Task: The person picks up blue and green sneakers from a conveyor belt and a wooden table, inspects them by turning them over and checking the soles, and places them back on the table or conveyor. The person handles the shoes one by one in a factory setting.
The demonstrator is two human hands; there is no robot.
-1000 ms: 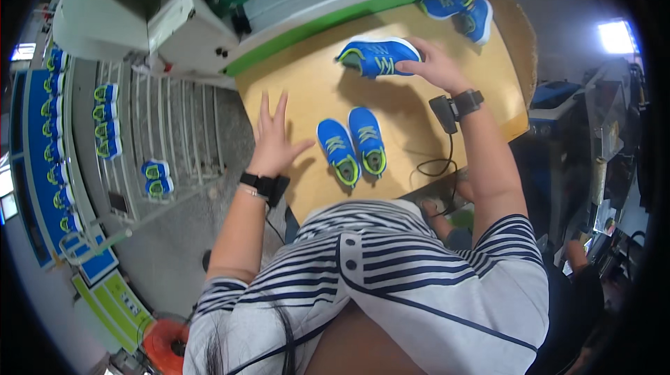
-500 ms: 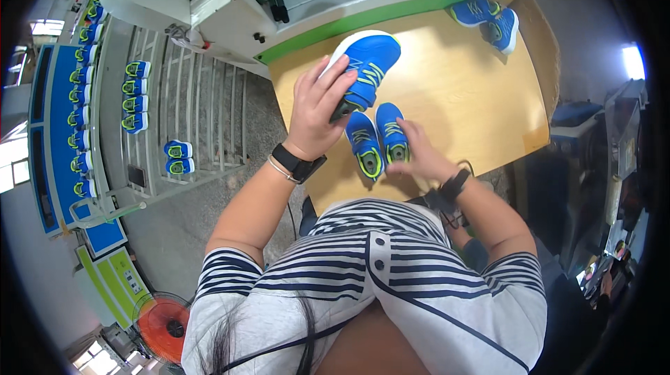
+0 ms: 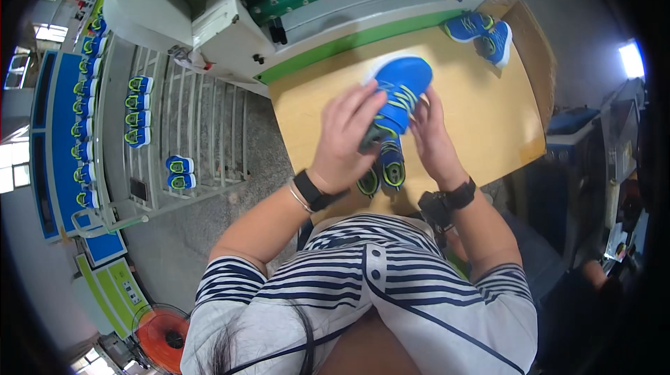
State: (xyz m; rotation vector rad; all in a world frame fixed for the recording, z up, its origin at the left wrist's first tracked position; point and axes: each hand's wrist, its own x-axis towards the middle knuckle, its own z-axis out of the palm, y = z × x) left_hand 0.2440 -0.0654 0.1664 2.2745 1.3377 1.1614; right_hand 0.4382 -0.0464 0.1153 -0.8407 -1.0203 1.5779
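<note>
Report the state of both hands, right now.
Left hand: closed, holding a blue shoe.
Right hand: fingers curved at that shoe's right side; whether they grip it can't be told.

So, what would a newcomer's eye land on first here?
Probably the bright blue shoe at the centre, held above the tan tabletop in the left hand, with the right hand at its other side. Next might come the line of similar shoes running down the left side, then the orange fan at lower left.
</note>
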